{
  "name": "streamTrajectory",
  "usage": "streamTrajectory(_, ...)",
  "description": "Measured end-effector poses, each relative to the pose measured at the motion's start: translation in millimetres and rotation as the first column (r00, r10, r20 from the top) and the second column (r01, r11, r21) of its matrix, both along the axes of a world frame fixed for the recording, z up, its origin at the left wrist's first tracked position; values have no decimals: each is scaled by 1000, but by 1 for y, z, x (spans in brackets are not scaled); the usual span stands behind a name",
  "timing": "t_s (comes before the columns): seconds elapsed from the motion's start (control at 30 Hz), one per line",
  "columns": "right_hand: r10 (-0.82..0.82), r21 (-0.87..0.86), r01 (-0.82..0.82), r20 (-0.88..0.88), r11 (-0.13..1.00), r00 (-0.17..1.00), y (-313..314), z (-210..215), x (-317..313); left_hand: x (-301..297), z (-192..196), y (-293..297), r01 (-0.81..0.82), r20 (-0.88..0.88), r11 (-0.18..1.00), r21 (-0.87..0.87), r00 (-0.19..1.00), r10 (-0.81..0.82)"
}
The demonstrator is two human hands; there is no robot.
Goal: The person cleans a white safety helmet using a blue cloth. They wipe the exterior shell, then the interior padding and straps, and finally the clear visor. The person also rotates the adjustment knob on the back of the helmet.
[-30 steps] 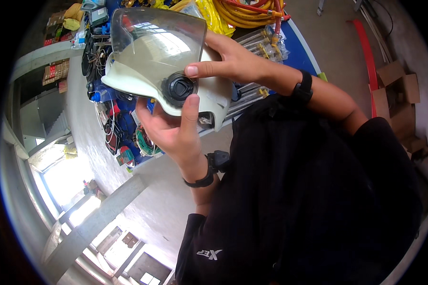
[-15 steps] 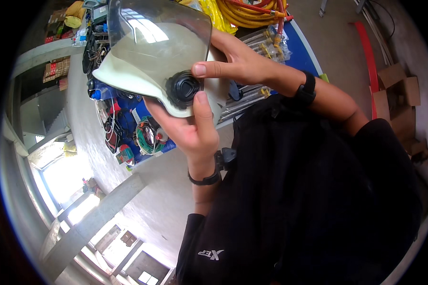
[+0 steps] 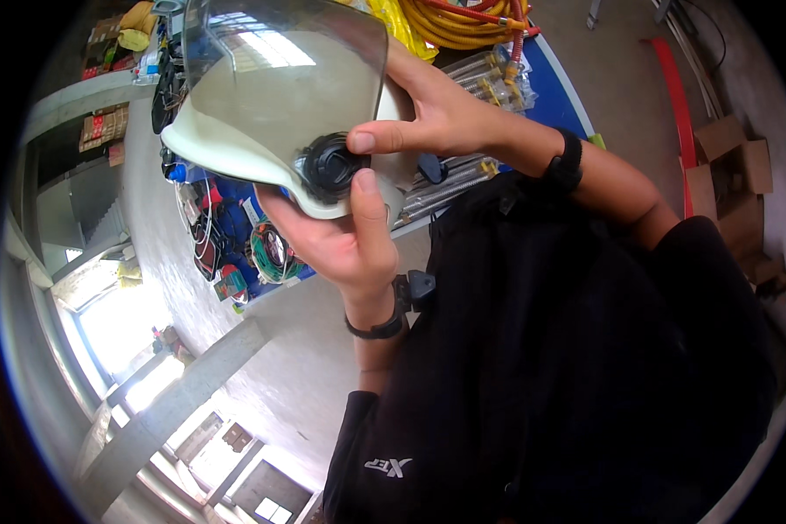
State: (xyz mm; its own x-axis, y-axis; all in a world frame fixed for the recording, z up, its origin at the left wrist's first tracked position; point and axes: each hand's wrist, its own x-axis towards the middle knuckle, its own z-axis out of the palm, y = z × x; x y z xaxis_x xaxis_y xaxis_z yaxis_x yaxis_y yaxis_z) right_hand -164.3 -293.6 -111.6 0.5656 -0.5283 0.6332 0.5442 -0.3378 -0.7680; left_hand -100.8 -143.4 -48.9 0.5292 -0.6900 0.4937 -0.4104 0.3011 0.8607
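In front of me I hold up a white safety helmet [image 3: 227,153] with a clear, slightly tinted visor [image 3: 288,79]. A round black knob [image 3: 330,168] sits where the visor joins the shell. My left hand [image 3: 345,236] is closed round the helmet's lower edge, its thumb against the knob's rim and its other fingers mostly hidden underneath. My right hand [image 3: 432,113] grips from the right side, with the thumb pressed on the knob's upper right edge. Its remaining fingers are out of sight behind the visor and shell.
Behind the helmet is a blue table [image 3: 546,92]. It carries a coiled yellow hose [image 3: 450,28], metal braided hoses [image 3: 450,188] and a coil of green wire [image 3: 271,249]. Cardboard boxes [image 3: 729,188] and a red strip [image 3: 675,113] lie on the right.
The helmet has shifted slightly left and turned a little in my hands. Both thumbs moved with it and stay at the black knob.
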Motion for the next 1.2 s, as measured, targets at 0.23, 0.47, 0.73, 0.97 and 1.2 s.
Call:
streamTrajectory(0.23,243,260,-213,-90,942,966,1,15,-14,-1,2,-3,8,-5,1000,-6,1000,-8)
streamTrajectory(0.47,249,324,-196,-131,926,960,1,9,-16,-3,1,-3,2,12,1000,-5,1000,-2)
streamTrajectory(0.73,246,344,-147,-265,927,932,-8,18,-20,-1,8,9,-38,23,996,75,999,36)
streamTrajectory(0.97,46,-46,-59,-233,997,971,-22,37,-31,-2,6,17,-7,-27,985,170,1000,12)
streamTrajectory(1.2,287,93,-273,-389,957,875,-34,50,-37,-2,0,18,59,-59,973,225,997,-46)
